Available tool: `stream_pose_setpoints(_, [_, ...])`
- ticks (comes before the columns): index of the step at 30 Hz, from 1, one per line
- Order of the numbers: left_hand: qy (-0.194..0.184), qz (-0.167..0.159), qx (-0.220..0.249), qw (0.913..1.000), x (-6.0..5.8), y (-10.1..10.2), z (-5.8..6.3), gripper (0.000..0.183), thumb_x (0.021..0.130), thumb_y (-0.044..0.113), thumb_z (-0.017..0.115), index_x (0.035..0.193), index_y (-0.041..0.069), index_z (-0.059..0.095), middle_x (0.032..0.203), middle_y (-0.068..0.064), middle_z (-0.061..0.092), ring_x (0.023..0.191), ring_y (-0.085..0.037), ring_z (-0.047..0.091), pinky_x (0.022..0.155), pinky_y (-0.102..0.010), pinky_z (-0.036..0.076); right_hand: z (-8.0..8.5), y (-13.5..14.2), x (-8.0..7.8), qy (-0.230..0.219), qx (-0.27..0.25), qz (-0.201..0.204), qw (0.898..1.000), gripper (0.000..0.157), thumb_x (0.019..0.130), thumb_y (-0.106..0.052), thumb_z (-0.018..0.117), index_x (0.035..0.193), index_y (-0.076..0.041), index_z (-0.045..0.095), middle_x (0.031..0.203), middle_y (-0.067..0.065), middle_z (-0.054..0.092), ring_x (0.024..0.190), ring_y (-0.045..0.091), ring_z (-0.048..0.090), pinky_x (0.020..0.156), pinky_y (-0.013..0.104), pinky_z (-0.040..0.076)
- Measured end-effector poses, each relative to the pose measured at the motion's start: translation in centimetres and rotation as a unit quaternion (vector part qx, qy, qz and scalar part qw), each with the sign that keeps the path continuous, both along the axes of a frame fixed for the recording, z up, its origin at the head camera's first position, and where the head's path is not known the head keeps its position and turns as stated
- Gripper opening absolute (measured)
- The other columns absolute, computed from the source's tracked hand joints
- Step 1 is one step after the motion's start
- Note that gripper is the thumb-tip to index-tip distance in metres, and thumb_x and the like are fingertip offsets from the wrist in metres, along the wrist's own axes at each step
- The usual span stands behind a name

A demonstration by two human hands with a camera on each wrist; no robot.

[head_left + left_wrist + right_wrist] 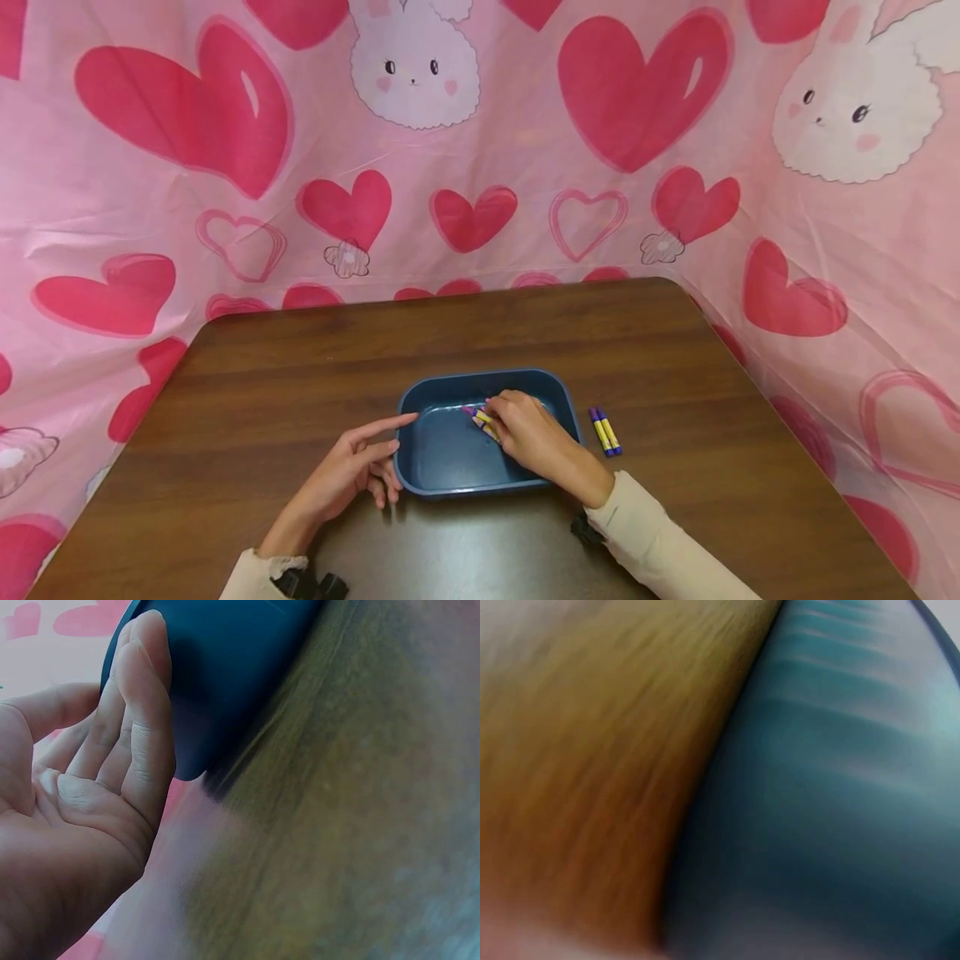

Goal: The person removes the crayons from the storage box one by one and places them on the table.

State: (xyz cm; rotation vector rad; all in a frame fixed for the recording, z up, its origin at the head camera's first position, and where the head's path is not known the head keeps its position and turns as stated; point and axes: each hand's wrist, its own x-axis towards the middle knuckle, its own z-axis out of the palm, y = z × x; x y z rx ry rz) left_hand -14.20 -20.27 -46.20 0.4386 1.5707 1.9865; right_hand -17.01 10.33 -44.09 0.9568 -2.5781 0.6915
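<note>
A dark blue rectangular tray (457,475) sits on the table. Inside it, my right hand (528,429) reaches over the right part and pinches small yellow crayons (482,420) with purple and pink ends; its fingers partly hide them, so their number is unclear. My left hand (348,467) is at the tray's left end, index finger stretched over the rim and thumb beside the wall. In the left wrist view, the left hand's fingers (146,712) lie along the tray's dark blue side (225,667). The right wrist view shows the blurred tray wall (817,825), with no crayons visible.
Two yellow crayons (606,432) with blue and purple ends lie side by side on the table, just right of the tray. The brown wooden table (300,358) reaches back to a pink curtain (510,142) printed with hearts and rabbits.
</note>
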Motion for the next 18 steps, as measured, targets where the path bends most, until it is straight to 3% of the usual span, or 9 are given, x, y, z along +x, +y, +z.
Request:
stream_pose_setpoints(10, [0.003, -0.004, 0.006, 1.0000, 0.1, 0.0, -0.1, 0.054, 0.107, 0.014, 0.045, 0.155, 0.000, 0.026, 0.077, -0.012, 0.073, 0.064, -0.021, 0.071, 0.054, -0.030, 0.058, 2.3, 0.5, 0.7, -0.061, -0.055, -0.025, 0.996, 0.011, 0.086, -0.004, 0.076, 0.097, -0.005, 0.075, 0.092, 0.003, 0.070, 0.079, 0.011, 0.060, 0.072, 0.027, 0.057])
stream_pose_setpoints(18, [0.011, -0.002, 0.012, 0.9999, 0.0, 0.1, -0.2, 0.052, 0.107, 0.013, 0.044, 0.155, 0.000, 0.028, 0.076, -0.013, 0.072, 0.063, -0.021, 0.071, 0.053, -0.030, 0.058, 3.8, 1.9, 1.6, -0.059, -0.059, -0.052, 0.995, 0.014, 0.084, -0.004, 0.078, 0.098, -0.005, 0.076, 0.093, 0.003, 0.071, 0.079, 0.011, 0.061, 0.073, 0.026, 0.057])
